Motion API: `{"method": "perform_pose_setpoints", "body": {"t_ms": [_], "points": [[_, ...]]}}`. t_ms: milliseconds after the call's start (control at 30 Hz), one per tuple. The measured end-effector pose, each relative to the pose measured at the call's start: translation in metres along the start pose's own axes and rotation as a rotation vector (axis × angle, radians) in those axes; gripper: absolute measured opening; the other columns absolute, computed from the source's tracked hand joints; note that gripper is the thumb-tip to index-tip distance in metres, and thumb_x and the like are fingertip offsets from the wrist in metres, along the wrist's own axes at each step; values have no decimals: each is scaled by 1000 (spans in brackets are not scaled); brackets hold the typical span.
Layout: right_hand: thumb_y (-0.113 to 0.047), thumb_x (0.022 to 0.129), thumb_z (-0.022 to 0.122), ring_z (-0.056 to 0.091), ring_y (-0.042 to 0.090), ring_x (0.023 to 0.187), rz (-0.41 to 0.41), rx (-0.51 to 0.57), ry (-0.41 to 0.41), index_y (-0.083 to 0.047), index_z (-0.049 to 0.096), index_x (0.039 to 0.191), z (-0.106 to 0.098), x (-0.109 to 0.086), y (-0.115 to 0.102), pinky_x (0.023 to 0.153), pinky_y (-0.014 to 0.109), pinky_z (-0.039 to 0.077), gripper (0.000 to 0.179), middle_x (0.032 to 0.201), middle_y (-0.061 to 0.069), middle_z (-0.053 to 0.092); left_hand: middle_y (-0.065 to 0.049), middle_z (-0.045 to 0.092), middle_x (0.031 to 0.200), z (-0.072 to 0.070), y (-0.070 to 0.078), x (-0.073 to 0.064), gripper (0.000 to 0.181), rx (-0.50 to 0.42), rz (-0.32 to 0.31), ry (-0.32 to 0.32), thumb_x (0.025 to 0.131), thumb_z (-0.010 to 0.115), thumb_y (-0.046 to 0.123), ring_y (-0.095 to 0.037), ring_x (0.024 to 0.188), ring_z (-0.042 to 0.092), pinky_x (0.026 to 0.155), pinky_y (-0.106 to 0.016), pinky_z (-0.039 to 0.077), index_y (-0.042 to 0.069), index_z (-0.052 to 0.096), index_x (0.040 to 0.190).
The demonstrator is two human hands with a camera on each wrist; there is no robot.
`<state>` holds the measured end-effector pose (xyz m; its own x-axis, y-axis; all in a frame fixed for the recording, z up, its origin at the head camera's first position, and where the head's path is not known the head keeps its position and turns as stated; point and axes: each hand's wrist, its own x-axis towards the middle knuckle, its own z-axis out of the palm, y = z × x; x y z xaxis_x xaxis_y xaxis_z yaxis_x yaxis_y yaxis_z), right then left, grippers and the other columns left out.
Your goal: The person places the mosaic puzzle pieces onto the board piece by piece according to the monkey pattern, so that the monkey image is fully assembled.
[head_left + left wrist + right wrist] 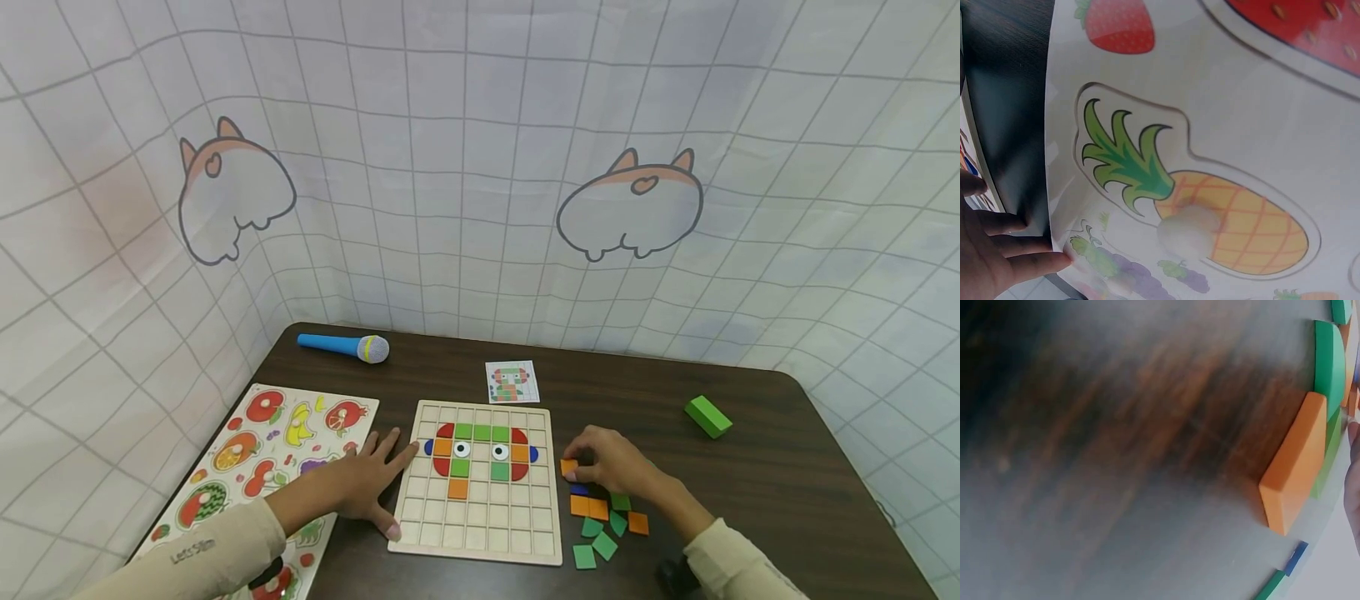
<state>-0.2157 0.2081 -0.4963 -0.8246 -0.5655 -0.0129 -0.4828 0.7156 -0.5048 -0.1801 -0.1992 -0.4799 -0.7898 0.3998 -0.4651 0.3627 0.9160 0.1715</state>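
Observation:
A wooden grid board (498, 542) lies on the table, bearing red, green, orange, blue and eye-marked tiles in its upper half. At its left edge, my left hand (363, 479) has its fingers spread, fingertips and thumb at the rim. To the right of the board, my right hand (613, 460) pinches an orange square tile (567, 467) between thumb and fingers. Loose tiles lie below this hand: orange squares (588, 507), green tiles (604, 546) and a partly hidden blue tile (579, 490). The right wrist view shows another orange tile (1294, 465) close up.
A pattern card (512, 382) lies beyond the board. On the left is a fruit knob puzzle (247, 483), its pineapple piece (1254, 228) seen up close. A blue toy microphone (341, 346) lies at the back left, a green block (708, 417) at the right.

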Motion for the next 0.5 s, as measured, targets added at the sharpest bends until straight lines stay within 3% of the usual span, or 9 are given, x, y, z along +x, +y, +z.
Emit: {"method": "perform_pose_setpoints", "body": {"t_ms": [200, 500], "points": [[-23, 90, 77, 57, 14, 88, 23, -3, -5, -10, 76, 115, -1, 2, -2, 77, 28, 49, 28, 101, -3, 64, -23, 15, 166, 0, 0, 0, 123, 8, 1, 5, 65, 76, 74, -53, 149, 18, 111, -68, 30, 21, 20, 161], [-25, 90, 76, 55, 10, 83, 11, -37, 11, -12, 75, 105, 3, 3, -2, 75, 29, 50, 20, 98, -5, 63, -23, 16, 166, 1, 0, 0, 123, 12, 3, 3, 65, 76, 74, -54, 149, 19, 111, -68, 31, 21, 20, 161]]}}
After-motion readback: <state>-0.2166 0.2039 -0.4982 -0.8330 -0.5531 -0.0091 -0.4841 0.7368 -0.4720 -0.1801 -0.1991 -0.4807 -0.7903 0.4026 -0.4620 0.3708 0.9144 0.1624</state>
